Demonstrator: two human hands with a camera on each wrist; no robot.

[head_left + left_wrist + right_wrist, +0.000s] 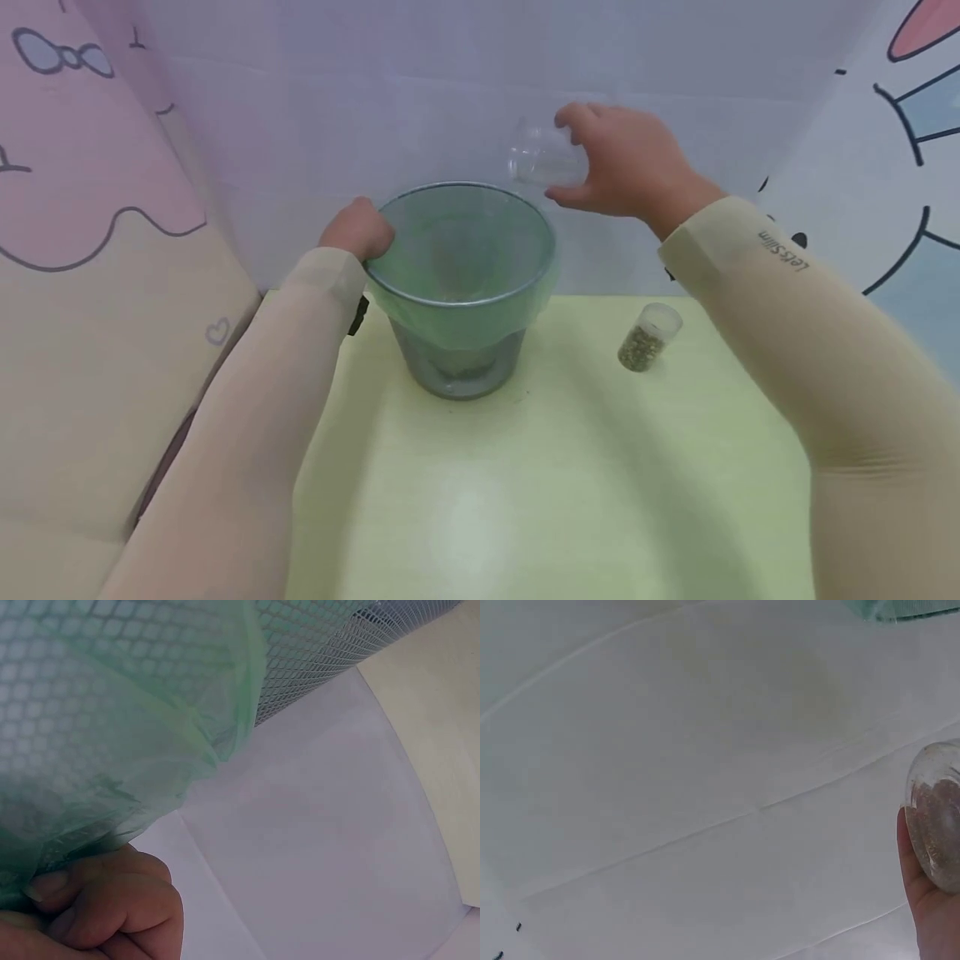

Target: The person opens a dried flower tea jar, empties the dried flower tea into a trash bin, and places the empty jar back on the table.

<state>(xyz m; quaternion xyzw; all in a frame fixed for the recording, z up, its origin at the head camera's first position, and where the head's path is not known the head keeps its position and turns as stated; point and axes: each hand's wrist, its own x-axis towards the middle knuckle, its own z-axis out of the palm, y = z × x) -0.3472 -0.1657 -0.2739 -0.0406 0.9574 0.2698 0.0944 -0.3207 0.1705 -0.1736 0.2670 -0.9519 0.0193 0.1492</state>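
The left hand (358,229) is curled at nine o'clock on the rim of a bin (459,379), fingers bunched on its green bag (461,325); the left wrist view's bottom edge cuts this hand off near seven o'clock. The bag hides the bin's upper wall, and what lies inside is too dim to tell.

The right hand (637,158) grips a clear jar (546,158), thumb and fingers apart around it, tipped sideways at one o'clock from the rim. Its walls fade into the backdrop, and the right wrist view crops it at three o'clock.

A small bottle (650,337) of greenish bits stands at four o'clock; whether capped is unclear.
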